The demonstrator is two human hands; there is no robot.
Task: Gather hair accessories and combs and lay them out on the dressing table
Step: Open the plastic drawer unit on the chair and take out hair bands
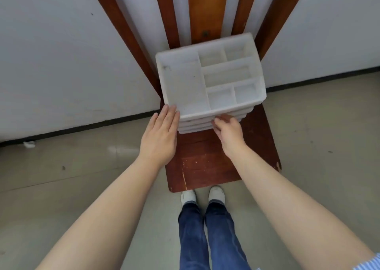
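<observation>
Head view, looking down: white organiser (209, 78) with drawer tiers, seated on a narrow reddish-brown wooden counter (205, 167) against a white wall (61, 54). Top tray split into compartments, one large at the left and five smaller at the right, all showing bare white bottoms. No combs or hair accessories visible anywhere in frame.

Left hand (159, 136) laid flat against the organiser's front left corner, fingers (170, 113) straight and together, open, gripping nothing. Right hand (228, 131) at the drawer fronts below the top tray, fingers (219, 120) curled and pinched at the edge of one of the stacked drawers; hard to tell which tier, or how firm the hold.

Both forearms bare, reaching forward. Blue jeans (209, 234) and white shoes (202, 195) below, toes just short of the counter's near edge, on a pale tiled floor (82, 177). Striped sleeve (370, 262) at the lower right corner.
</observation>
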